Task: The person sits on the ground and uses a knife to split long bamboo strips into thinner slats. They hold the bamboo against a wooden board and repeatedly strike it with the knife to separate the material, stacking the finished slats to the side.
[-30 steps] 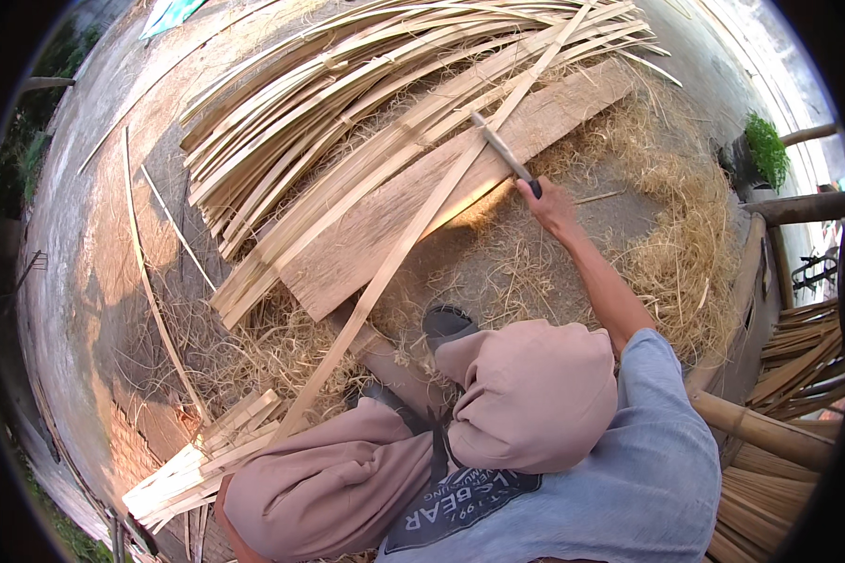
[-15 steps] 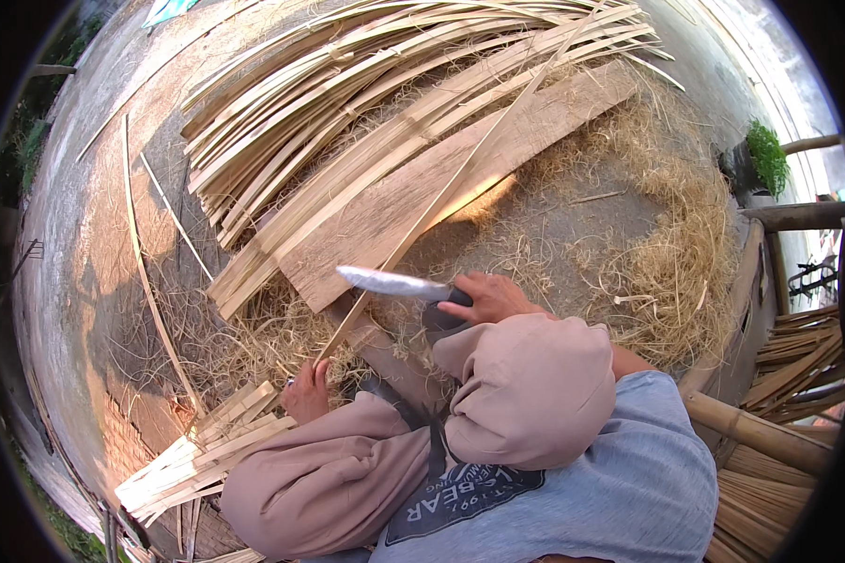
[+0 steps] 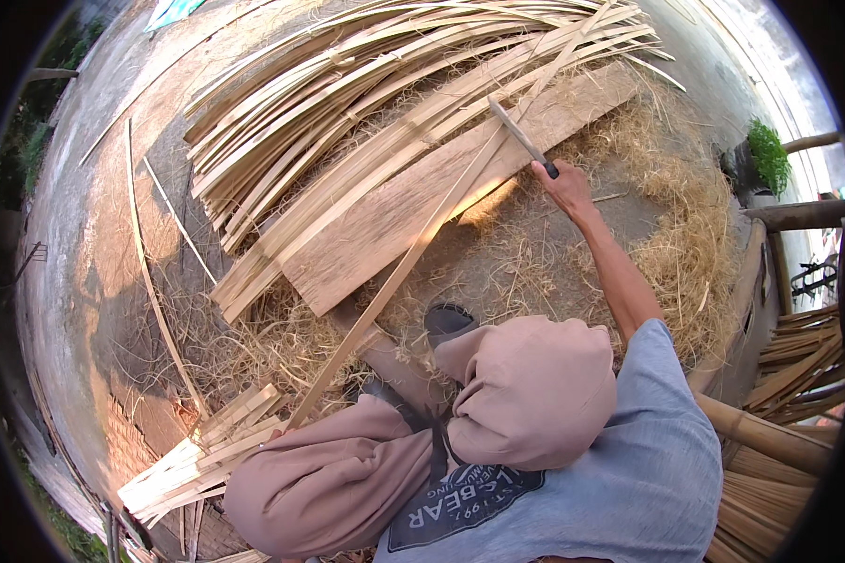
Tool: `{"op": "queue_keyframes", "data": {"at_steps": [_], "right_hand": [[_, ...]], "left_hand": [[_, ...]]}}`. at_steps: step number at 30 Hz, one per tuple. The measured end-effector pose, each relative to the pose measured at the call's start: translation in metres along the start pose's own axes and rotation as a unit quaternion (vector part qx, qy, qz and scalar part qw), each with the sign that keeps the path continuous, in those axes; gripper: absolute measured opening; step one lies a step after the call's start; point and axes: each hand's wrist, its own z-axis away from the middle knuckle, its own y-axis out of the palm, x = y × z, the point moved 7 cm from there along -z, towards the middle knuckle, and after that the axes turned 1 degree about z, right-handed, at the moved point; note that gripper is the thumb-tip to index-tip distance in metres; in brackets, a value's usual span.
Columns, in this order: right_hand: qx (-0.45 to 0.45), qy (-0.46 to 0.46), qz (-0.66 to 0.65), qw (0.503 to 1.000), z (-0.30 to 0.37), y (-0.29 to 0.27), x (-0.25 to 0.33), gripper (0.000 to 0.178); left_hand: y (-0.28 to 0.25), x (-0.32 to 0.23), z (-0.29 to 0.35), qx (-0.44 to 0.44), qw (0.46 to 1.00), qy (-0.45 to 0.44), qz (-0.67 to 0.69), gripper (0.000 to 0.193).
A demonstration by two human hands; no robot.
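Observation:
My right hand (image 3: 565, 186) is stretched far forward, wrapped round the dark handle of a knife (image 3: 518, 131). Its blade points up and left across a long bamboo strip (image 3: 410, 258), over a wide wooden board (image 3: 366, 239). The strip slants from the far pile down toward my left knee. At its near end only a sliver of my left hand (image 3: 277, 433) shows beside the knee; the strip's end runs into it. The rest of that hand is hidden by my trouser leg.
A large pile of split bamboo strips (image 3: 347, 103) lies beyond the board. A smaller bundle of strips (image 3: 174, 474) rests at the near left. Curly shavings (image 3: 681, 253) cover the ground at right. Bamboo poles (image 3: 760, 432) and more strips stand at the right edge.
My right hand with the knife has swung from near my knees far forward and right. The strip's near end has come back toward me, and my left hand has gone mostly behind my knee.

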Motion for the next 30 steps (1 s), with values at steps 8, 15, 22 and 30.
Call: {"op": "queue_keyframes", "data": {"at_steps": [8, 15, 22, 30], "right_hand": [[0.030, 0.027, -0.152, 0.988, 0.020, 0.039, 0.015, 0.064], [0.178, -0.225, -0.102, 0.952, 0.240, 0.098, 0.137, 0.047], [-0.002, -0.185, -0.059, 0.981, 0.114, 0.050, 0.053, 0.048], [0.004, -0.079, -0.115, 0.990, 0.086, 0.039, 0.025, 0.059]], "left_hand": [[0.000, -0.019, -0.020, 0.015, 0.990, -0.048, 0.130, 0.035], [0.002, -0.165, -0.072, 0.039, 0.988, 0.087, 0.118, 0.043], [0.026, -0.136, -0.088, 0.056, 0.980, 0.110, 0.159, 0.039], [0.011, -0.086, -0.061, 0.092, 0.985, 0.056, 0.135, 0.038]]}}
